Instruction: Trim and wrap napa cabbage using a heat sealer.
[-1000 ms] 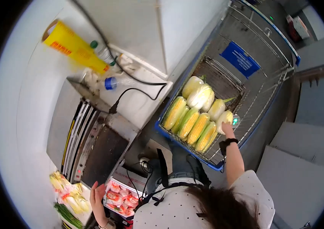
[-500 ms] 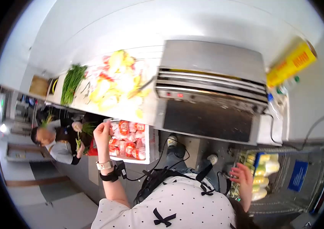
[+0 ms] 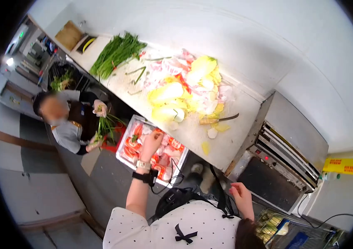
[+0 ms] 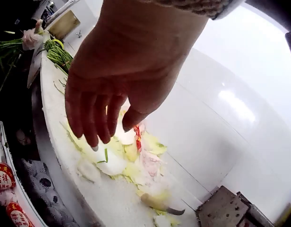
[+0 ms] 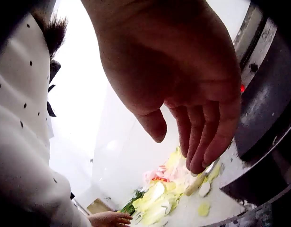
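Observation:
My left hand [image 3: 151,143] hangs over a white box [image 3: 122,155] of plastic bags with red labels, by the counter's front edge. Its fingers are loosely bent with nothing between them, as the left wrist view shows. Held low before the wrapping machine [image 3: 274,178], my right hand [image 5: 173,80] is likewise loosely bent and holds nothing. Pale yellow-green cabbage leaves [image 3: 166,93] lie heaped on the white counter [image 3: 238,99]. Among the trimmings nearest the machine rests a knife [image 3: 234,117] with a light handle and a dark curved blade.
A bunch of long green stalks [image 3: 118,56] lies farther left on the counter. Another person [image 3: 70,133], wearing gloves, holds green stalks at the left. The cart [image 3: 297,240] with wrapped vegetables stands at lower right. A yellow box [image 3: 342,166] is beyond the machine.
My right hand has let go of the wrapped vegetable in the cart and drawn back. The view has swung left from the cart to the counter. My left hand has come over the white box.

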Tool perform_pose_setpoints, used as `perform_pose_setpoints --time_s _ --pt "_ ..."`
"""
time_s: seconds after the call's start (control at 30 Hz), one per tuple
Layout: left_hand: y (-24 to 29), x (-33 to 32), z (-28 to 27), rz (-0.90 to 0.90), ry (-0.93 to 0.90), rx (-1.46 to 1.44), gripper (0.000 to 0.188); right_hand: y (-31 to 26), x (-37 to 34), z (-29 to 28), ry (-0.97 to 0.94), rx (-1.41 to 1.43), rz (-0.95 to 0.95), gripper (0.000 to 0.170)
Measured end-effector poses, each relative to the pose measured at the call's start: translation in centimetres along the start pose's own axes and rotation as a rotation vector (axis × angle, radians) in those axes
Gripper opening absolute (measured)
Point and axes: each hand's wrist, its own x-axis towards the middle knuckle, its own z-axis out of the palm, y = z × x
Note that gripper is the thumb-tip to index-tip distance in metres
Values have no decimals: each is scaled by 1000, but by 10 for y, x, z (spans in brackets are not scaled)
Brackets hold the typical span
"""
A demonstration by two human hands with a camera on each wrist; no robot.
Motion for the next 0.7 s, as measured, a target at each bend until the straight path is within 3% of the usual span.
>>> perform_pose_setpoints --time_s 0.07,0.13,0.17,0.3,0.33,0.47,0.5,0.6,0.67,0.7 --pt "-12 2 -2 -49 88 76 27 -6 15 11 -63 -50 -24 17" --pt "-56 0 4 -115 139 -109 29 -13 28 23 -149 -138 -52 18" --pt "-65 -10 1 -248 67 -173 31 -12 32 30 -184 -159 -82 19" --pt "-141 -56 19 -359 101 100 29 -18 48 54 -441 -340 -71 20" --pt "-176 -68 32 -372 108 20 31 -12 53 63 -472 -358 -93 20" --pt "-265 -120 90 -733 18 108 42 1 66 97 -660 -480 -68 21" --pt "-315 -138 122 -798 66 41 48 7 67 106 -688 -481 -38 22" --pt "-342 -145 165 -995 118 -57 54 43 73 125 -824 -610 -35 22" --pt "-369 -146 194 -1048 182 -53 63 72 82 133 -878 -594 45 25" --pt "-379 -144 208 -1160 233 1 72 89 85 136 -901 -584 88 27"
